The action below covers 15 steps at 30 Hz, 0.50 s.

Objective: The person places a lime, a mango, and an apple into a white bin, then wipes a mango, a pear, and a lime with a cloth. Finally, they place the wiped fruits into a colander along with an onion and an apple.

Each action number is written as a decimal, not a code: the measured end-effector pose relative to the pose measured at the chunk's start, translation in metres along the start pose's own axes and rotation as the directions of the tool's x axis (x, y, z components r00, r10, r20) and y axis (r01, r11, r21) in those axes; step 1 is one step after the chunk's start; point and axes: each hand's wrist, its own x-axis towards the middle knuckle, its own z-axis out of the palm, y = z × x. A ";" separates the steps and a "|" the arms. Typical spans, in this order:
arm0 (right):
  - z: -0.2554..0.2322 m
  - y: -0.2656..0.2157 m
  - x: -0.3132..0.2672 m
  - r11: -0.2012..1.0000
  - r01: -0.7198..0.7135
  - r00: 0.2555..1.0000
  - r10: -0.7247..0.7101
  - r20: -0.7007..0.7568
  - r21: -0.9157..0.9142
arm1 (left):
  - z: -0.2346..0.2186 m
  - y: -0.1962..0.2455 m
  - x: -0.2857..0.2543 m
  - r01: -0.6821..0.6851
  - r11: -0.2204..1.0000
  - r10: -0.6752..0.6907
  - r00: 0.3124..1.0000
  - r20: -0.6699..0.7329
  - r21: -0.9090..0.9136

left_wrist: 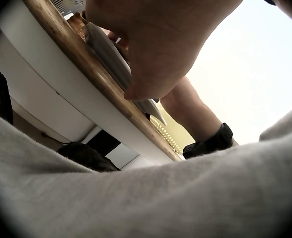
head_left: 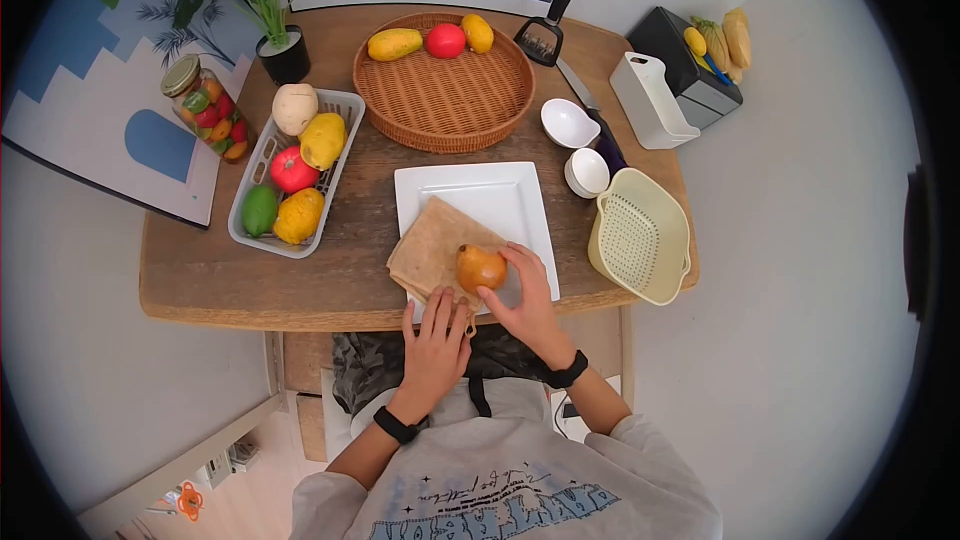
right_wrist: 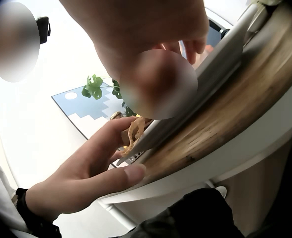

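Note:
An orange-brown pear (head_left: 480, 269) lies on a folded tan cloth (head_left: 432, 240), which covers the near left part of a square white plate (head_left: 500, 190). My right hand (head_left: 530, 312) has its thumb and fingers around the pear's right side. The left hand (head_left: 435, 348) rests with fairly straight fingers on the cloth's near edge. In the right wrist view, the left hand (right_wrist: 94, 173) is beside the cloth's edge (right_wrist: 135, 135), its thumb low by the plate (right_wrist: 205, 96). The left hand (left_wrist: 156, 44) hides most of the plate in the left wrist view.
Behind the plate is a round wicker tray (head_left: 445, 135) with several fruits. A grey basket (head_left: 240, 225) of fruit and a jar (head_left: 212, 115) stand left. To the right are white bowls (head_left: 587, 173), a knife (head_left: 578, 85), a yellow basket (head_left: 642, 285) and a white bin (head_left: 640, 100).

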 end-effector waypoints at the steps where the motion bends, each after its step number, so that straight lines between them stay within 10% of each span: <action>1: 0.001 0.000 0.000 1.000 -0.007 1.000 0.007 -0.008 -0.005 | 0.000 0.000 0.000 0.000 1.000 0.000 1.000 0.001 0.002; 15: 0.015 0.010 -0.006 0.994 -0.102 0.994 0.103 -0.029 0.039 | 0.001 0.000 0.000 0.001 1.000 -0.001 1.000 0.002 0.005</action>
